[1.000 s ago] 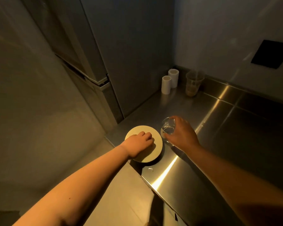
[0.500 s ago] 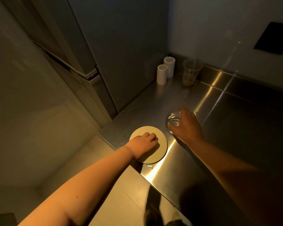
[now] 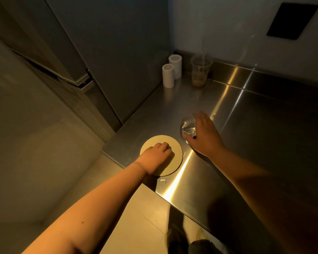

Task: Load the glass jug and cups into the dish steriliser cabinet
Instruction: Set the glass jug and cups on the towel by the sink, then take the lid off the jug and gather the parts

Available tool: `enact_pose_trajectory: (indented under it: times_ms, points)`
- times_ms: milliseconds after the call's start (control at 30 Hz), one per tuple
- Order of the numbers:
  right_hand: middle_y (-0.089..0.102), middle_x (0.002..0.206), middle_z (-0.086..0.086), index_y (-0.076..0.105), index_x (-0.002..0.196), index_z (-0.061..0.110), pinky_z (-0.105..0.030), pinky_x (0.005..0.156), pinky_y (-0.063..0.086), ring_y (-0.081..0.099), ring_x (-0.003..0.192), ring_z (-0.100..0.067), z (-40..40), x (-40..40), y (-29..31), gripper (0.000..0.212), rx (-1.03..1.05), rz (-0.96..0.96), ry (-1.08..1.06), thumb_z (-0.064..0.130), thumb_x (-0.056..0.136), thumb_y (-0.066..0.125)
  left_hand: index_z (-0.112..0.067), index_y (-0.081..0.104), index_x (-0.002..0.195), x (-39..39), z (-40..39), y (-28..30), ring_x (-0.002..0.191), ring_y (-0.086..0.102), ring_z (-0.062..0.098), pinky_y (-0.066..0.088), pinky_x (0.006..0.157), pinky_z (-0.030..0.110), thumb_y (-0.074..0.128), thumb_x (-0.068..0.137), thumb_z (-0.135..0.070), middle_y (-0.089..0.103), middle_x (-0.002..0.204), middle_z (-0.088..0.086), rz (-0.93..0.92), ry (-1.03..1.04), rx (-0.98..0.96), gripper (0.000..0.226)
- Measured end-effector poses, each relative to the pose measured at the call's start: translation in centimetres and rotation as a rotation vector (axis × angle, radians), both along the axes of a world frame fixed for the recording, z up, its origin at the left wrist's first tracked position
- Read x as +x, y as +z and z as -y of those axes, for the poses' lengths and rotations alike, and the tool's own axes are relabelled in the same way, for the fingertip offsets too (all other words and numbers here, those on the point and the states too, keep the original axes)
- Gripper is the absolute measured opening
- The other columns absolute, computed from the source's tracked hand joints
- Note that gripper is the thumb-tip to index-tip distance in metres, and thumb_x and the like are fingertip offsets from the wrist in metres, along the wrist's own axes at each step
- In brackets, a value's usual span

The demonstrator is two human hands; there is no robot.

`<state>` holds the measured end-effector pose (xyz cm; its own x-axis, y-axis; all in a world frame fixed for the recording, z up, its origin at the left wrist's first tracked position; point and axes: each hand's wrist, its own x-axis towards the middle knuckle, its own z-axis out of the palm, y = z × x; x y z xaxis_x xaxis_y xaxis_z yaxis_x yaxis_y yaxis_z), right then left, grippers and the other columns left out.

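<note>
Both hands are stretched out over the steel counter [image 3: 264, 125]; the left hand [image 3: 155, 155] is laid knuckles-up on a round beige disc [image 3: 175, 149] at the counter's corner, fingers curled under, nothing seemingly gripped; the right hand [image 3: 204, 136] is spread wide with straight fingers, just touching the far side of a small glass cup [image 3: 186, 128] beside the disc; a plastic cup [image 3: 200, 72] and two white rolls [image 3: 170, 75] are parked way back by the wall.
</note>
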<state>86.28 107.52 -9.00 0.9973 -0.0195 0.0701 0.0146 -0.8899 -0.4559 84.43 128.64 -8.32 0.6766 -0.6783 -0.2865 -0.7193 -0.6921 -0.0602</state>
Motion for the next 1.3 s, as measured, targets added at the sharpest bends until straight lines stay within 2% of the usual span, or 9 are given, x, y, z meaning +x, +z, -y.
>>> enact_pose_trajectory:
  times_ms: [33,100,233,367,500,767,900,1067,1300]
  points:
    - [0.013,0.156,-0.007,0.02,0.146,0.019,-0.038,0.11,0.023,0.013,0.143,-0.027,0.5,-0.8,-0.1,0.082,-0.003,0.017,-0.015,0.051,0.083,0.06,-0.013,0.033,0.14,-0.2,0.2,-0.1,0.126,0.037,0.029,0.036,0.104,0.038,0.064,0.086,-0.023,0.036,0.141,0.012,0.014,0.005,-0.014,0.063]
    - [0.013,0.156,-0.007,0.022,0.145,0.02,-0.036,0.109,0.022,0.012,0.143,-0.025,1.7,-3.5,-0.4,0.08,0.037,0.057,-0.069,0.047,0.082,0.063,-0.013,0.04,0.136,-1.0,0.9,-0.1,0.125,0.038,0.029,0.029,0.109,0.04,0.059,0.088,-0.029,0.041,0.138,0.012,0.041,-0.025,-0.089,0.055]
    - [0.026,0.152,-0.007,0.029,0.143,0.019,-0.033,0.11,0.024,0.021,0.14,-0.022,5.9,-11.3,-2.2,0.065,0.019,-0.054,-0.127,0.037,0.087,0.058,-0.011,0.05,0.129,-4.9,5.3,-0.2,0.114,0.049,0.03,0.037,0.1,0.038,0.042,0.096,-0.032,0.051,0.129,0.014,-0.014,-0.189,-0.272,0.04]
    - [0.025,0.152,-0.005,0.03,0.143,0.019,-0.032,0.111,0.022,0.02,0.14,-0.021,11.5,-18.4,-3.7,0.062,-0.053,-0.244,-0.147,0.042,0.09,0.052,-0.019,0.031,0.143,-8.6,11.2,-1.0,0.129,0.035,0.024,0.032,0.106,0.036,0.044,0.096,-0.04,0.033,0.146,0.009,-0.116,-0.217,-0.163,0.053]
    - [0.02,0.154,-0.004,0.029,0.144,0.019,-0.033,0.112,0.02,0.016,0.141,-0.021,17.2,-24.6,-3.5,0.061,-0.147,-0.283,-0.106,0.046,0.092,0.046,-0.022,0.022,0.146,-13.1,17.6,-1.4,0.131,0.032,0.026,0.035,0.105,0.04,0.048,0.093,-0.044,0.029,0.147,0.007,-0.106,-0.137,-0.115,0.063]
    - [0.013,0.156,-0.004,0.023,0.146,0.017,-0.032,0.116,0.013,0.01,0.143,-0.019,31.9,-39.8,-3.0,0.062,-0.174,-0.303,-0.108,0.045,0.094,0.042,-0.023,0.016,0.148,-26.2,34.1,-3.5,0.141,0.013,0.024,0.02,0.111,0.043,0.038,0.092,-0.052,0.016,0.154,0.005,-0.107,-0.115,-0.108,0.067]
    - [0.012,0.156,-0.005,0.023,0.146,0.017,-0.033,0.115,0.013,0.009,0.143,-0.02,38.0,-46.1,-2.6,0.062,-0.176,-0.33,-0.183,0.045,0.095,0.042,-0.025,0.018,0.147,-32.9,42.1,-3.8,0.141,0.012,0.026,0.02,0.111,0.046,0.039,0.093,-0.046,0.016,0.154,0.005,-0.166,-0.201,-0.108,0.062]
    - [0.011,0.157,-0.005,0.022,0.147,0.018,-0.034,0.114,0.015,0.009,0.143,-0.021,44.0,-52.3,-2.8,0.062,-0.171,-0.357,-0.275,0.045,0.094,0.041,-0.023,0.012,0.149,-39.3,50.2,-4.8,0.143,0.006,0.027,0.012,0.113,0.049,0.034,0.096,-0.046,0.009,0.157,0.005,-0.163,-0.329,-0.092,0.062]
    - [0.011,0.157,-0.006,0.019,0.148,0.018,-0.035,0.113,0.016,0.01,0.143,-0.022,53.3,-61.1,-3.3,0.065,-0.233,-0.37,-0.232,0.046,0.094,0.041,-0.022,0.008,0.15,-47.2,60.7,-5.2,0.144,0.003,0.026,0.01,0.113,0.049,0.032,0.096,-0.049,0.005,0.158,0.007,-0.133,-0.387,-0.082,0.065]
